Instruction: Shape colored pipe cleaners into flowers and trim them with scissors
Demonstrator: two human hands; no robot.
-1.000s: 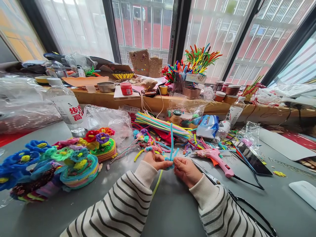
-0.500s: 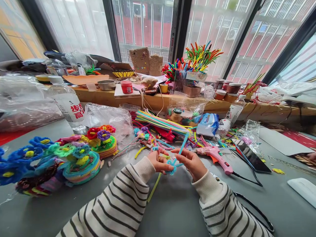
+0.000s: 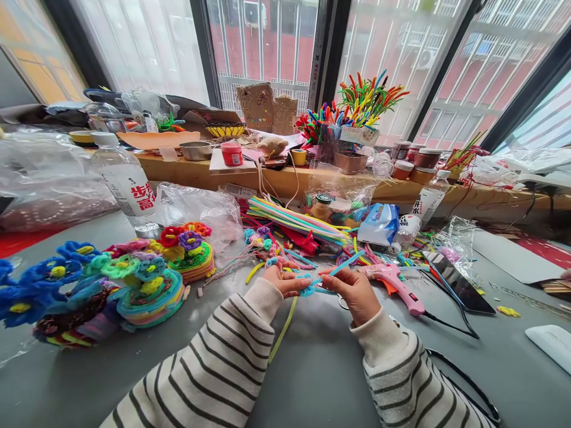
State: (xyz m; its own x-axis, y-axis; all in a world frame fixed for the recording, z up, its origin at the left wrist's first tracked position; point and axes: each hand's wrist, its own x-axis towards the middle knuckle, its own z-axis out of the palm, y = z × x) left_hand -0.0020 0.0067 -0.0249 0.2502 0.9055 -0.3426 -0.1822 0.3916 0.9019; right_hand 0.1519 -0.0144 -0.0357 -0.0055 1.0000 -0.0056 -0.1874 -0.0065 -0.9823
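Between my hands is a light-blue pipe cleaner point(image 3: 307, 286), its left part looped into a small petal-like shape. My left hand point(image 3: 281, 281) is closed on the looped part, thumb and fingers pinching it. My right hand point(image 3: 355, 292) pinches the straight ends, one of which sticks out up and to the right past the fingers. A yellow-green pipe cleaner point(image 3: 284, 330) lies on the table beneath my left hand. Just right of my right hand rests a pink glue gun point(image 3: 395, 284) with a black cord.
Finished pipe-cleaner flowers point(image 3: 151, 268) stand at left. Behind the hands lies a bundle of pastel pipe cleaners point(image 3: 297, 221). A dark phone-like slab point(image 3: 459, 284) and a white mouse-like object point(image 3: 551, 348) are at right. Water bottles point(image 3: 127, 184), jars and plastic bags line the back.
My right hand has turned, and the upright blue end now leans low to the right. The looped part has tipped and risen slightly. The view has shifted a little.
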